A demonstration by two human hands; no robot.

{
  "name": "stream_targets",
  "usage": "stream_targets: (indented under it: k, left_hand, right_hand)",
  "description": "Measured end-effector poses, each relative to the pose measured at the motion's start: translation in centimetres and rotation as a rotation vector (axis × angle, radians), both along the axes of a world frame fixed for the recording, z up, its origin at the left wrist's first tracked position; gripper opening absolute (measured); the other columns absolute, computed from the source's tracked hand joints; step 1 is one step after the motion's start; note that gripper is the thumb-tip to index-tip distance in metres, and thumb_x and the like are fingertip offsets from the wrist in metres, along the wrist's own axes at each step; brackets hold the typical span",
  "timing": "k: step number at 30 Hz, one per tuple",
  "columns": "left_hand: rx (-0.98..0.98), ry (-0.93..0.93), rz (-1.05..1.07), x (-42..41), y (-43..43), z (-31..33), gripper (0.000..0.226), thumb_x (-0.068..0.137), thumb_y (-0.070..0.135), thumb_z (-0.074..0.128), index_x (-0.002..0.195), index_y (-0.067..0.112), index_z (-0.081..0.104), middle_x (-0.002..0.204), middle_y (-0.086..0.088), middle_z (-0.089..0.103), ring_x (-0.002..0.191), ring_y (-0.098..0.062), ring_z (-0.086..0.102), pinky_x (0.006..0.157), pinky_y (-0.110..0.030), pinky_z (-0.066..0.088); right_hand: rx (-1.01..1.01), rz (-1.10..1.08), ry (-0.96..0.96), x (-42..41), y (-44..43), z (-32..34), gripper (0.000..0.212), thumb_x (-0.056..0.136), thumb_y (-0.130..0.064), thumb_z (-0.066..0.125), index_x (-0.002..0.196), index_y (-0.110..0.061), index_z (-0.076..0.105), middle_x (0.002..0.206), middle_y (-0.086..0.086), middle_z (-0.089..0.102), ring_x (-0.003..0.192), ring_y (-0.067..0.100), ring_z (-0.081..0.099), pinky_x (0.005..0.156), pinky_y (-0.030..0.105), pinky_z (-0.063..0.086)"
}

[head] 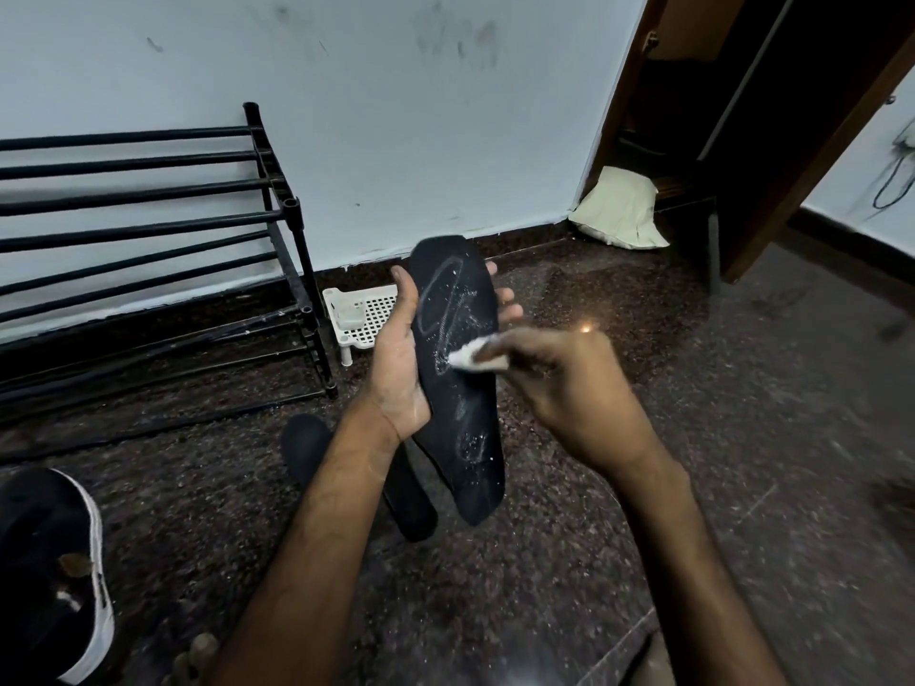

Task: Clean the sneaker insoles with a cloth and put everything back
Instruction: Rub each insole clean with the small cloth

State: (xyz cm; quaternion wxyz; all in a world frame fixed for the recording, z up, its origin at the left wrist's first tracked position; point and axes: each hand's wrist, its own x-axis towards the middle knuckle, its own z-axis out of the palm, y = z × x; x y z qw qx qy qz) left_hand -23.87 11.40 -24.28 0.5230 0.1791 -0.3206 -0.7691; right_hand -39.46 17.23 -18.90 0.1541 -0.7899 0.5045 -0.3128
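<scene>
Left fingers (507, 295) wrapped behind a black insole (465, 467), tips showing past its right edge, thumb along its left edge. Left hand (396, 358) cradling it upright, toe end up, heel end hanging below the wrist. Right fingers (500, 346) pinched narrow on a small white cloth (468, 358), pressed to the middle of the insole just right of the left palm; right hand (569, 383) somewhat blurred.

On the insole: a pale oval ring near the toe, white streaks and specks down the middle, another speckled patch toward the heel.

Far left of the left fingers and low — a black sneaker (49, 547) with a white sole edge. Left and higher, a black shoe rack (148, 225) against the wall. Just left of the thumb, a white slotted tray (369, 311). Below the left wrist, a second insole (307, 443), also black, flat on the dark speckled floor (544, 561), partly hidden by the forearm. Well right of the right fingers and higher — a pale pillow (619, 210) in the corner beside a brown wooden door (792, 180).
</scene>
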Motion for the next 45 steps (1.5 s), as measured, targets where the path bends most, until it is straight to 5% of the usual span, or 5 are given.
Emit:
stream_targets:
  k: [5, 20, 32, 40, 45]
  left_hand:
    - [-0.028, 0.089, 0.092, 2.4, -1.2, 0.2, 0.088, 0.096, 0.07, 0.017, 0.143, 0.001, 0.045, 0.122, -0.019, 0.059, 0.112, -0.033, 0.059, 0.101, -0.056, 0.047]
    - [-0.042, 0.136, 0.03, 1.6, -0.7, 1.1, 0.089, 0.095, 0.072, 0.016, 0.143, 0.002, 0.045, 0.119, -0.016, 0.059, 0.102, -0.028, 0.062, 0.086, -0.048, 0.056]
    - [-0.044, -0.114, -0.196, -3.9, 1.7, 0.2, 0.079, 0.094, 0.068, 0.024, 0.136, 0.008, 0.053, 0.118, -0.018, 0.065, 0.104, -0.032, 0.063, 0.091, -0.048, 0.055]
    - [0.014, -0.005, -0.053, -2.7, 0.7, 0.0, 0.085, 0.093, 0.071, 0.02, 0.138, 0.008, 0.054, 0.13, -0.025, 0.059, 0.123, -0.04, 0.054, 0.103, -0.057, 0.046]
    - [0.015, 0.043, -0.053, -2.0, 0.5, 0.5, 0.088, 0.094, 0.073, 0.015, 0.142, 0.007, 0.049, 0.131, -0.022, 0.057, 0.123, -0.036, 0.053, 0.106, -0.053, 0.043]
  right_hand:
    - [0.589, 0.336, 0.239, -0.9, 1.1, -1.4, 0.014, 0.083, -0.005, 0.075, 0.091, -0.016, 0.078, 0.087, -0.009, 0.075, 0.071, -0.008, 0.066, 0.067, 0.009, 0.05]
    - [0.702, 0.262, 0.231, -3.6, 1.2, -3.2, 0.015, 0.081, -0.006, 0.076, 0.084, -0.02, 0.077, 0.087, 0.006, 0.075, 0.079, 0.021, 0.071, 0.075, 0.035, 0.06]
    - [-0.43, -0.376, -0.276, -1.3, 0.6, 1.1, 0.024, 0.087, -0.004, 0.07, 0.11, -0.009, 0.071, 0.107, -0.001, 0.073, 0.097, 0.002, 0.068, 0.085, 0.016, 0.055]
    - [0.509, 0.272, 0.074, -3.9, 2.0, 2.2, 0.011, 0.085, -0.011, 0.072, 0.092, -0.019, 0.076, 0.088, -0.009, 0.074, 0.075, 0.004, 0.068, 0.066, 0.021, 0.055]
    - [0.007, -0.045, -0.152, -4.2, 1.3, 1.6, 0.017, 0.085, -0.01, 0.072, 0.098, -0.021, 0.075, 0.093, -0.019, 0.071, 0.08, -0.01, 0.064, 0.068, 0.008, 0.047]
